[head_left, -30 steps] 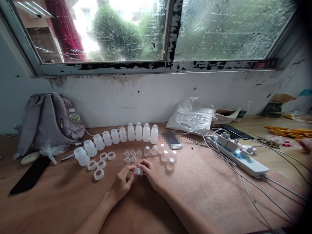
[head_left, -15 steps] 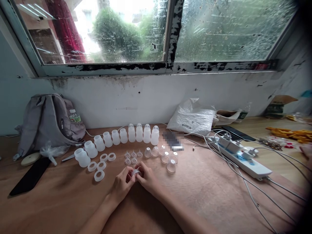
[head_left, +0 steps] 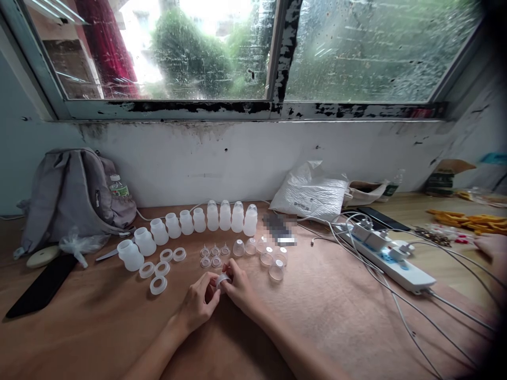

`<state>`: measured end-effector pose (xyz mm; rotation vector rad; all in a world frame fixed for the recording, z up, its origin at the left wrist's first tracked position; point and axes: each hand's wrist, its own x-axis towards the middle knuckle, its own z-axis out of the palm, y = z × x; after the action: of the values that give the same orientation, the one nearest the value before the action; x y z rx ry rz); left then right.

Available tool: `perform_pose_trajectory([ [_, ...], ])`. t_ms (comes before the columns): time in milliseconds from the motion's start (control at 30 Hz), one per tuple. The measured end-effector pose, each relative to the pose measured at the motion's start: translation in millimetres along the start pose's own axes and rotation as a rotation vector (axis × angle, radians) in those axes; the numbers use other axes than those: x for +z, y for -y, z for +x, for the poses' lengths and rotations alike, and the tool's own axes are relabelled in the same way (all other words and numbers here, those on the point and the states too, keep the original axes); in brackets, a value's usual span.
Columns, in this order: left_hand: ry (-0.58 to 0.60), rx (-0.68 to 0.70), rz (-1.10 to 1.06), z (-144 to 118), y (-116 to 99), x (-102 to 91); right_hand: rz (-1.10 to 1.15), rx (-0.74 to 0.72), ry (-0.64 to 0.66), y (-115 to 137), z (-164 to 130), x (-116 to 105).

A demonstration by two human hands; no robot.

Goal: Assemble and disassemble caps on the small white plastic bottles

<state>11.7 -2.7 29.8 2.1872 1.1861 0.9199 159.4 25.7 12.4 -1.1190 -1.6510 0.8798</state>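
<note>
- Left hand point(head_left: 199, 302) and right hand point(head_left: 240, 287): fingertips of both grips were pinched together on one small translucent plastic cap point(head_left: 222, 279), held just above the brown wooden surface point(head_left: 336, 311) at 6 o'clock of the laid-out parts.
- Done, by appearance: four capped translucent white plastic bottles point(head_left: 232, 216) stood at 12 o'clock.
- Left: six open bottles point(head_left: 158, 237) ran toward 10 o'clock; four white rings point(head_left: 160, 269) at 9 o'clock; small clear valves point(head_left: 214, 256) and clear dome caps point(head_left: 265, 253) lay loose between 12 and 2 o'clock.
- Judged under halfway.
</note>
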Motion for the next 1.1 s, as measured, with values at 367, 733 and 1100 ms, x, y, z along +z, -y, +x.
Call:
perform_pose_trajectory([
  [367,-0.099,-0.022,-0.012,-1.1,-0.7,5.4,-0.061,-0.020,0.009,2.8,-1.9,-0.9],
  [733,-0.263,-0.327,-0.388,6.5,13.0,5.2,0.239,0.099,0.190,11.2,-2.8,-6.6],
  [1100,-0.178,-0.333,-0.505,3.8,13.0,6.3,0.034,-0.056,0.241,22.3,-5.1,-9.5],
])
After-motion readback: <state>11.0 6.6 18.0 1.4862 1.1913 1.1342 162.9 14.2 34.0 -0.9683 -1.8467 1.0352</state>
